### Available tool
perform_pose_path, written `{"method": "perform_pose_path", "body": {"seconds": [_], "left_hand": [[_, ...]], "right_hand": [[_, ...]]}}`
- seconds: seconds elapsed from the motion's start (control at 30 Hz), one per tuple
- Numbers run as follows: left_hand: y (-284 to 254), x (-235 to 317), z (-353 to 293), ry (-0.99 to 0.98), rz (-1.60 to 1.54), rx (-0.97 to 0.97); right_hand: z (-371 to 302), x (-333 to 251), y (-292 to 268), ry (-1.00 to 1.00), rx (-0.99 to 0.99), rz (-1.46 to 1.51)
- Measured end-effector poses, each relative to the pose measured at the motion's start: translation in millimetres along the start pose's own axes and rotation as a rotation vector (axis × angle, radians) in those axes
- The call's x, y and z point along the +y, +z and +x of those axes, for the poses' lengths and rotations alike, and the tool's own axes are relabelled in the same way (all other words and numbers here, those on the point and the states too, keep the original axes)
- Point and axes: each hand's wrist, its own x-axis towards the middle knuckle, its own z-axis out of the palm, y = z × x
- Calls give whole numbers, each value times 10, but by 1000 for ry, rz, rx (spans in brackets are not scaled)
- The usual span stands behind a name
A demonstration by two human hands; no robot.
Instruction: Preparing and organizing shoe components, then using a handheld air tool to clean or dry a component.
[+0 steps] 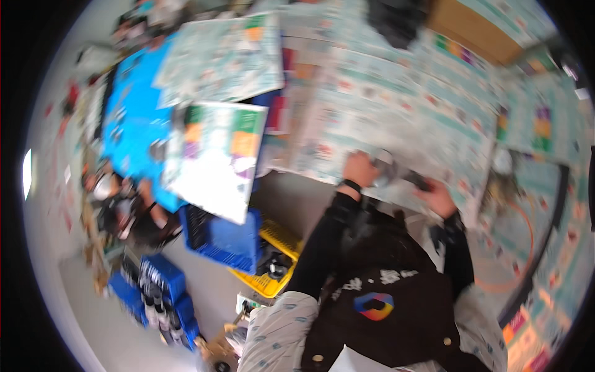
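Observation:
At the near edge of a table covered with printed sheets, my left hand is closed on the side of a silvery round metal-looking piece. My right hand, a little apart from it, grips a small dark piece that points toward the round one. Motion blur hides the exact kind of both pieces. Black sleeves cover my forearms, and a dark apron hangs below my hands.
Left of me stand a blue crate and a yellow crate with dark parts inside. Beyond is a blue-topped table with printed sheets over one side. Another person sits there. A black bag and cardboard lie at the back.

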Motion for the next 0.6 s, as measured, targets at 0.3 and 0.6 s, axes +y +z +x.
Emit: {"method": "perform_pose_path", "body": {"seconds": [0.3,0.6], "left_hand": [[-3757,-1560,-86,-177,141,162],[-4838,-3988,719,-406,472,-31]], "right_hand": [[-481,-285,-361,167,65,355],[-625,-688,66,297,162,335]]}}
